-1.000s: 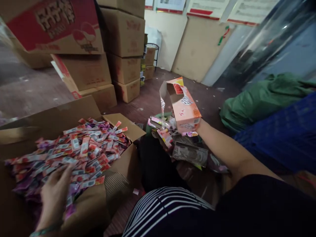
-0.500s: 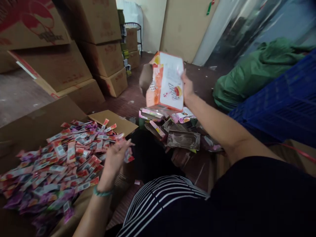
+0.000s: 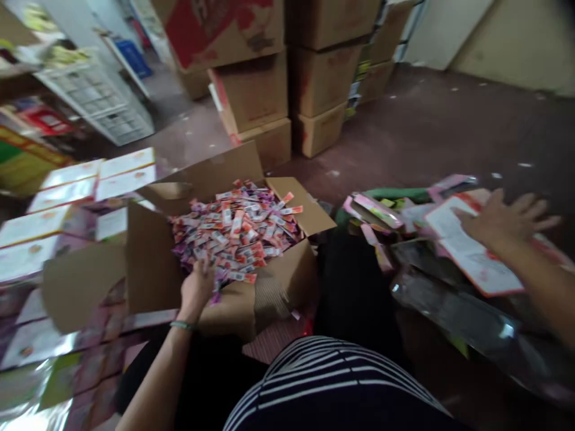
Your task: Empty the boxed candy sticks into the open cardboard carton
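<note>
1. At the right, on a heap of packaging [image 3: 417, 251], lies a white-faced carton [image 3: 471, 254], its printed panel turned up. Its long axis slants from the upper left, away from the person, down to the lower right, nearer the body.
2. Over the carton's right-hand long side, the right hand [image 3: 505, 221] has its fingers fanned wide, closed around nothing; whether the palm touches the panel cannot be told.
3. At the left, a cardboard box [image 3: 153, 263] holds a mound of small sachets [image 3: 238, 227]. These narrow strips point many ways; several along the right side lie nearly crosswise.
4. At the near left edge of the mound, the left hand [image 3: 197, 287] has bent fingers; blur hides whether a sachet is pinched.
5. Around the box's mouth, the right flap [image 3: 300, 206] slopes outward toward the heap, and the left flap [image 3: 85, 284] spreads over packed cartons [image 3: 33, 257], crowding that side.
6. Between box and heap, a dark trouser leg [image 3: 354, 287] fills the gap.
7. Beyond the heap, brown floor [image 3: 431, 120] dotted with pale scraps stretches to the wall; behind the box, stacked cartons [image 3: 323, 84] bound the room.
</note>
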A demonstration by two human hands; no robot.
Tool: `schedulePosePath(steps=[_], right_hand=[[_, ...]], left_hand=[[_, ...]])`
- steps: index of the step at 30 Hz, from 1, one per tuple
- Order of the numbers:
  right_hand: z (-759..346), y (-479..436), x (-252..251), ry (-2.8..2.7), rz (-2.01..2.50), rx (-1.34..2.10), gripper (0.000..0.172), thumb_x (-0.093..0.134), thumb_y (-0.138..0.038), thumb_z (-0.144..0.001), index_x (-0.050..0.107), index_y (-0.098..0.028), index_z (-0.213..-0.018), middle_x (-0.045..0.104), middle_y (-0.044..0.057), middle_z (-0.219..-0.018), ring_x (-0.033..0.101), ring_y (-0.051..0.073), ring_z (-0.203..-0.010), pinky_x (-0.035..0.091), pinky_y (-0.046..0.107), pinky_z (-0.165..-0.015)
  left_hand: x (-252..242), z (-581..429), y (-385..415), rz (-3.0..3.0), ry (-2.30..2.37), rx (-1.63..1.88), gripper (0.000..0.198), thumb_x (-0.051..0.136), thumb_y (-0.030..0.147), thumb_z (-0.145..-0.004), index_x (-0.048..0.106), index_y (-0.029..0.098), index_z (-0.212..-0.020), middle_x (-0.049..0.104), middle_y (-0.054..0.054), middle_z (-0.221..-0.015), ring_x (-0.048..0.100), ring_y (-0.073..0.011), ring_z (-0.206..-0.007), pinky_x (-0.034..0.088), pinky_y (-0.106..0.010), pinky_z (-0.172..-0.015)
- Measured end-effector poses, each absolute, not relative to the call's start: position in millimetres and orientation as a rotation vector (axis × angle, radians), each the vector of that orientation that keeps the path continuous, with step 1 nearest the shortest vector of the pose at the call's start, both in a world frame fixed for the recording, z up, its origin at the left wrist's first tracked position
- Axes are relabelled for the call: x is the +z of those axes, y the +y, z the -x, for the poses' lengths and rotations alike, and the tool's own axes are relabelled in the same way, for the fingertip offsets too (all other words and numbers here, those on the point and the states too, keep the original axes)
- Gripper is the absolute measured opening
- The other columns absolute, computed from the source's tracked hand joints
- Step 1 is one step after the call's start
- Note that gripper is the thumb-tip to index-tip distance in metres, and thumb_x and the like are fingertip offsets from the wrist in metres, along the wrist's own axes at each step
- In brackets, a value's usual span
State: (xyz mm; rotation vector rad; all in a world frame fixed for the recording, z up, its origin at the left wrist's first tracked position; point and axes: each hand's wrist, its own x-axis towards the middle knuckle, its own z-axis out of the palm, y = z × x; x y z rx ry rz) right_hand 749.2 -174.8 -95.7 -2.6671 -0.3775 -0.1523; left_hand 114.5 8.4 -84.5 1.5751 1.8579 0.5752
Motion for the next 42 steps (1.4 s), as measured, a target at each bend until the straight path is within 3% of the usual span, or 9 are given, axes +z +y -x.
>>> schedulePosePath(steps=[4,8,16,22,30,32,35,37,42], right_hand=[[-683,-92,-96,-1.264,2.338,-0.344,0.095,0.02,-0.081,-0.099,0.041,-0.016,-0.166,0.016,0.028,-0.173,0.004,0.045,-0.163,0.008,0.075,-0.119],[-531,2,-85,-1.923,1.984,-0.075,0.087,0.053,-0.074,-0.097,0.042,-0.02,-0.165,0.017,0.024,-0.174,0.01,0.056,-0.157,0.022,0.08,-0.117],[-309,97,-124,-2.485,1.503,0.297,0.081,0.069,-0.065,-0.091,0.048,-0.031,-0.162,0.012,0.01,-0.178,0.002,0.056,-0.158,0.011,0.082,-0.122],[-357,114,-182,-2.403,1.812,0.451,0.069,0.065,-0.056,-0.094,0.056,-0.022,-0.152,0.037,0.02,-0.164,0.03,0.051,-0.15,0.032,0.075,-0.117],[-397,104,-211,-2.597,1.594,0.392,0.047,0.056,-0.035,-0.099,0.067,-0.012,-0.138,0.048,0.023,-0.153,0.04,0.043,-0.143,0.028,0.065,-0.122],[-401,108,-206,-2.637,1.558,0.433,0.051,0.06,-0.025,-0.093,0.065,-0.01,-0.142,0.049,0.023,-0.153,0.042,0.044,-0.141,0.031,0.064,-0.121],[-408,113,-193,-2.702,1.515,0.446,0.058,0.061,-0.015,-0.085,0.064,-0.012,-0.143,0.048,0.022,-0.155,0.043,0.044,-0.142,0.031,0.065,-0.121],[-414,112,-182,-2.709,1.513,0.454,0.058,0.061,-0.014,-0.084,0.067,-0.016,-0.142,0.047,0.019,-0.158,0.035,0.046,-0.147,0.025,0.07,-0.122],[-423,104,-151,-2.621,1.441,0.558,0.064,0.058,-0.009,-0.076,0.07,-0.023,-0.138,0.051,0.013,-0.156,0.035,0.042,-0.151,0.023,0.071,-0.124]], left_hand=[[-140,-112,-19,-2.227,1.887,-0.181,0.088,0.077,0.047,-0.087,0.044,0.024,-0.165,0.037,-0.027,-0.167,0.034,-0.0521,-0.152,0.037,-0.073,-0.114],[-172,-106,-9,-2.488,1.729,-0.594,0.079,0.057,0.056,-0.102,0.031,0.025,-0.17,0.013,-0.021,-0.177,0.01,-0.0489,-0.162,0.031,-0.077,-0.116],[-178,-71,36,-2.422,1.843,-0.609,0.062,0.04,0.051,-0.109,0.04,0.028,-0.167,0.011,-0.019,-0.178,0.013,-0.0471,-0.162,0.029,-0.078,-0.117],[-194,-76,64,-2.245,1.984,-0.436,0.061,0.037,0.044,-0.11,0.031,0.033,-0.169,0.011,-0.018,-0.178,0.008,-0.0477,-0.162,0.031,-0.08,-0.114],[-193,-79,97,-2.022,1.921,-0.326,0.062,0.039,0.036,-0.109,0.029,0.033,-0.17,0.002,-0.014,-0.18,-0.004,-0.0457,-0.163,0.024,-0.082,-0.115],[-177,-77,102,-1.948,1.862,-0.298,0.063,0.05,0.032,-0.104,0.04,0.031,-0.167,0.014,-0.017,-0.178,0.005,-0.0477,-0.163,0.025,-0.081,-0.116],[-141,-73,106,-1.927,1.751,-0.188,0.046,0.066,0.024,-0.092,0.072,0.021,-0.138,0.057,-0.022,-0.153,0.044,-0.044,-0.148,0.037,-0.064,-0.12],[-115,-76,106,-1.99,1.803,-0.09,0.038,0.066,0.022,-0.089,0.075,0.015,-0.125,0.066,-0.022,-0.136,0.058,-0.0402,-0.134,0.043,-0.055,-0.118],[-87,-120,118,-2.48,1.825,0.162,0.076,0.071,0.049,-0.093,0.049,0.017,-0.159,0.029,-0.022,-0.172,0.025,-0.0443,-0.158,0.026,-0.062,-0.126]])
